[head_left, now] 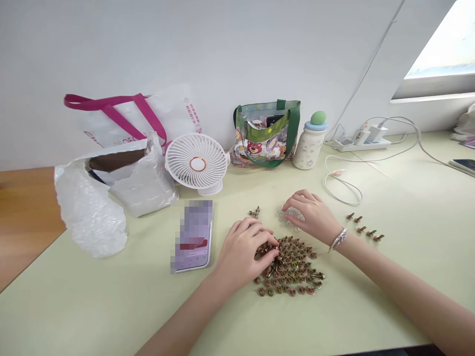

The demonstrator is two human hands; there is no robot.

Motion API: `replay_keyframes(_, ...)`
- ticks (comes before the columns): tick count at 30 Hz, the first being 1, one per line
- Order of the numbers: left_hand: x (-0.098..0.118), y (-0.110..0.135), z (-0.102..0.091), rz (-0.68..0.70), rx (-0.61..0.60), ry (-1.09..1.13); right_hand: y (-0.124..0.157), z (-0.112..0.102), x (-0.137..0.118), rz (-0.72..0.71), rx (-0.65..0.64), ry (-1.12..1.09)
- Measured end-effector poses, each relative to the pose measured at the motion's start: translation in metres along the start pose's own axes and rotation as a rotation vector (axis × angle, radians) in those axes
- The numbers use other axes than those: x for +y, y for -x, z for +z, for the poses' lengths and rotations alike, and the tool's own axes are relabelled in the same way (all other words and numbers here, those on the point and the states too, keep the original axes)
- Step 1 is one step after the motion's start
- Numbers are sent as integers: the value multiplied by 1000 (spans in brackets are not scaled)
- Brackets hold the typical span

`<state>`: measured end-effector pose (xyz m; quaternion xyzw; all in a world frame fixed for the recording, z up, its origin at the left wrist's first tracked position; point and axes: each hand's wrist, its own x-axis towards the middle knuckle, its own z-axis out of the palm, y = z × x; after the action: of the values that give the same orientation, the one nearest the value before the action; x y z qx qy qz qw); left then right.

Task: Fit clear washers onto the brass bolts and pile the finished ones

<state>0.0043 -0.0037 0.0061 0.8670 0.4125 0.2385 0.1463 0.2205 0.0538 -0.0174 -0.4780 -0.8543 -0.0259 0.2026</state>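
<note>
The left hand [243, 252] rests on the left edge of a big heap of small gold-brown metal screws [289, 267] that lies on the pale green tabletop [111, 311]; its fingers [260, 236] curve down close together, with the tips in among the screws, and you cannot tell if they pinch any. The right hand [309, 215], with a silver bracelet [338, 240] on its wrist, is just above the heap; its fingers [297, 200] curve over a small lump of clear plastic [289, 217] and touch it, but you cannot tell if they grip it. A little group of the same screws [254, 212] lies just past the heap, near the left hand; a loose line of five screws [363, 227] lies to the right of the right hand. A phone with a blurred screen [193, 237] lies left of the left hand. Farther back stand a round white fan [196, 160], a white bag with pink handles [129, 118], a clear bag with green straps [265, 133] and a white bottle with a blue and green top [309, 143]; a puffy white bubble wrap bag [89, 212] sits at the left, and a white cable [341, 185] curls beside a white power strip [359, 143].
</note>
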Motion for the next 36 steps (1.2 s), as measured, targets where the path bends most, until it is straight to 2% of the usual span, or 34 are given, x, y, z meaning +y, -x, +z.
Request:
replay_keyframes(7, -3, 0, -1, 28, -2, -17, -11, 4, 5, -5, -29, -94)
replay_keyframes(15, -6, -1, -1, 37, 30, -28, -51, 14, -18, -139, -108, -183)
replay_keyframes(19, -7, -1, -2, 27, 50, -42, -62, 16, -23, -153, -120, -192)
replay_keyframes(22, -7, -1, -2, -26, 125, -82, -56, 12, -24, -146, -114, -189)
replay_keyframes(25, -8, -1, -5, -117, 208, -119, -40, 2, -28, -119, -84, -200)
replay_keyframes(28, -9, -1, -7, -188, 242, -132, -18, -9, -38, -62, -12, -361)
replay_keyframes(32, -8, -2, -7, -178, 206, -101, 2, -17, -49, 23, 41, -640)
replay_keyframes(36, -6, -2, -5, -139, 238, -87, 7, -18, -54, 65, 57, -748)
